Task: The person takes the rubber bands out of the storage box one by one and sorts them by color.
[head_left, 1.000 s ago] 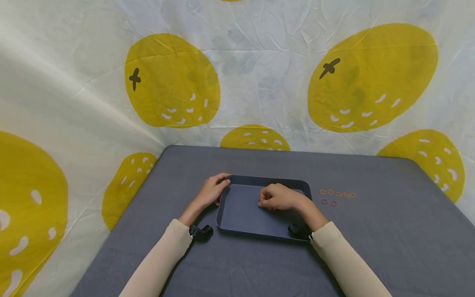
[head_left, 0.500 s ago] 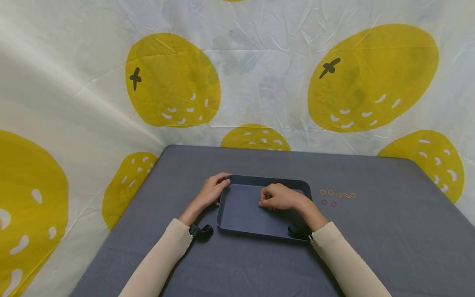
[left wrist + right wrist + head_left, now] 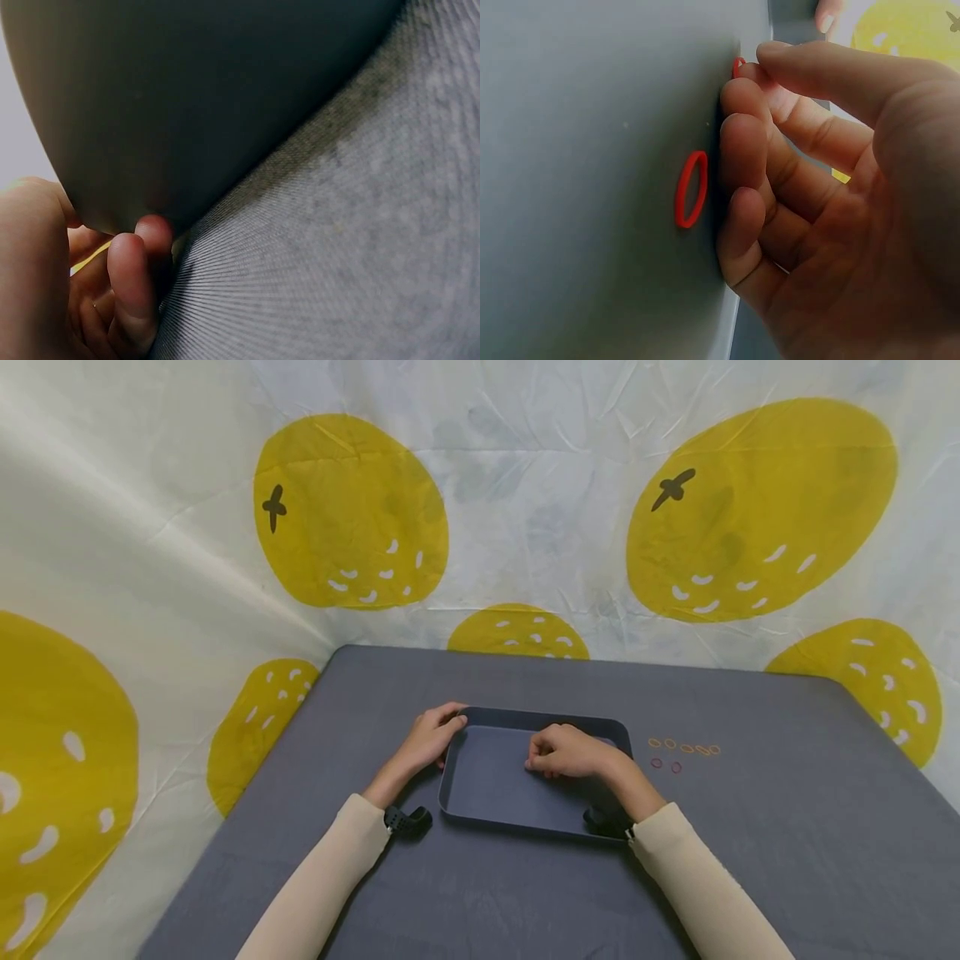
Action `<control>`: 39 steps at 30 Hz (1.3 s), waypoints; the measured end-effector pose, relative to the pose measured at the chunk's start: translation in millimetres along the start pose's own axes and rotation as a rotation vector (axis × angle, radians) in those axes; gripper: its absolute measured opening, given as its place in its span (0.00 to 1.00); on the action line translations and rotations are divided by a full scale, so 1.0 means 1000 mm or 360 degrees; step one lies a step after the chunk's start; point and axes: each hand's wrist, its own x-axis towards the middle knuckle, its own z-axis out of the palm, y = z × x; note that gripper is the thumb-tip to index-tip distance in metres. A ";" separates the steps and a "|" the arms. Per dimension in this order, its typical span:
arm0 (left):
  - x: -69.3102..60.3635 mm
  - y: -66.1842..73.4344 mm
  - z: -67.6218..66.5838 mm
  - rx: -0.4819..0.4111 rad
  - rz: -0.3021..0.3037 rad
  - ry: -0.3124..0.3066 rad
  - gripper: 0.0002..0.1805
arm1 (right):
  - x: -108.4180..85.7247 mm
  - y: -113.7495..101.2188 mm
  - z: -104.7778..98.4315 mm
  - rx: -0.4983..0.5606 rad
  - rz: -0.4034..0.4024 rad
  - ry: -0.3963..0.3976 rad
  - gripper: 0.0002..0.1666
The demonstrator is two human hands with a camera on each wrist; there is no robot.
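Observation:
A shallow dark grey tray (image 3: 480,777) lies on the table. My left hand (image 3: 426,737) grips its far left corner, thumb over the rim and fingers against the outer wall (image 3: 165,112). Inside the tray, my right hand (image 3: 566,752) is lowered with curled fingers. At its thumb and index fingertips sits a small red rubber band (image 3: 739,66), which they appear to pinch; the fingertips partly cover it. Another red rubber band (image 3: 691,189) lies on the tray floor beside the other fingers. In the head view the right hand hides both of these bands.
To the right of the tray, several orange rubber bands (image 3: 686,748) lie in a row on the grey table (image 3: 787,827). Two red rubber bands (image 3: 667,766) lie just in front of them. A white cloth (image 3: 525,527) with yellow fruit prints hangs behind.
The head view has tilted a little, so the scene sits slightly higher. Both hands stay at the tray, with hardly any movement of the right fingers.

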 end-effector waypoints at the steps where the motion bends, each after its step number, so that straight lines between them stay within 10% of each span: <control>1: 0.000 0.000 0.000 -0.0001 0.0000 -0.0003 0.20 | 0.000 0.000 -0.001 0.0002 -0.0003 -0.0001 0.13; 39: 0.000 0.000 -0.001 0.0039 -0.0011 0.0013 0.21 | 0.001 -0.003 -0.001 0.0018 0.0071 -0.0003 0.14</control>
